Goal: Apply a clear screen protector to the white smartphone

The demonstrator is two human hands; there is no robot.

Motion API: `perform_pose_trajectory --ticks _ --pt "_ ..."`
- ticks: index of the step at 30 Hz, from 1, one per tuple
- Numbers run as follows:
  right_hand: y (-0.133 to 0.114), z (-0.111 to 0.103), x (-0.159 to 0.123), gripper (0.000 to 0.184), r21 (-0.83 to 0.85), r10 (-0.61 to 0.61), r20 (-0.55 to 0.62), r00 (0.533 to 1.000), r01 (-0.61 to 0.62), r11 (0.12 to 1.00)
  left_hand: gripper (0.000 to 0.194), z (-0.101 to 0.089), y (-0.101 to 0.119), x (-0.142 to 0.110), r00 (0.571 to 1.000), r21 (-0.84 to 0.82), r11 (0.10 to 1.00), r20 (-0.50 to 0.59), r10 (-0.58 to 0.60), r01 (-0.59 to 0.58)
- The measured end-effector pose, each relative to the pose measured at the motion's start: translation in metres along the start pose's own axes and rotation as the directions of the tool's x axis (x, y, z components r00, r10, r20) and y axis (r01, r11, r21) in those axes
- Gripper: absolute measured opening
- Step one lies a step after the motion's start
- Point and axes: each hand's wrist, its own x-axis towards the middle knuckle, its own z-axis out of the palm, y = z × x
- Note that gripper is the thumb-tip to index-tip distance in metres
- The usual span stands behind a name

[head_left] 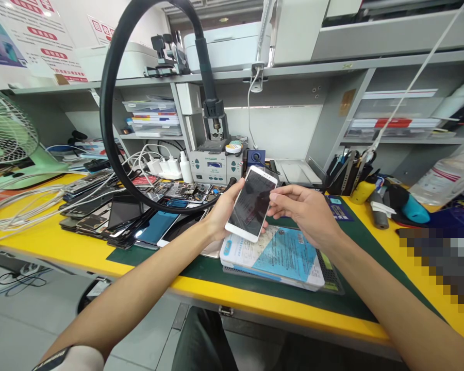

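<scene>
White-framed and dark-screened, a smartphone [252, 205] sits tilted in the left hand [221, 212], which is closed around it, thumb along the near side and fingertips showing past the far edge. The right hand [304, 210] is at the phone's right edge, its thumb and forefinger drawn close together and the other fingers curled beneath; whether those fingertips touch the phone or only come beside it, I cannot tell. The phone is above a blue and white box [286, 252], which lies flat on a green mat [201, 269] on the yellow bench [38, 221]. To the left of the hands, phones and phone parts [100, 216] lie in a spread-out pile, with circuit boards [178, 190] behind them. A thick black hose [107, 103] loops across the left part of the view, near a grey soldering station [201, 172] with a small display. Further left stands a pale green fan [7, 129]. On the right, tweezers and other tools [344, 172] stand upright together, near a clear bottle [444, 175] with a white label
</scene>
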Motion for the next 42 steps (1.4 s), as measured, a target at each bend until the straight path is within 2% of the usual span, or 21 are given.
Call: perform_pose_trajectory --ticks 18,31,42 --pt "-0.0016 0.0016 0.0006 0.035 -0.003 0.008 -0.005 1.0 -0.008 1.0 0.069 0.0028 0.0006 -0.002 0.999 -0.004 1.0 -0.041 -0.005 0.005" --pt "-0.0024 0.0023 -0.001 0.034 -0.011 0.008 -0.005 1.0 -0.008 1.0 0.07 -0.0006 -0.0005 -0.0002 1.0 -0.003 1.0 0.011 0.001 -0.001" --pt "-0.0048 0.0027 -0.002 0.032 -0.015 0.011 -0.006 1.0 -0.011 1.0 0.071 0.0005 -0.0001 -0.0009 1.0 0.002 1.0 -0.01 -0.008 0.008"
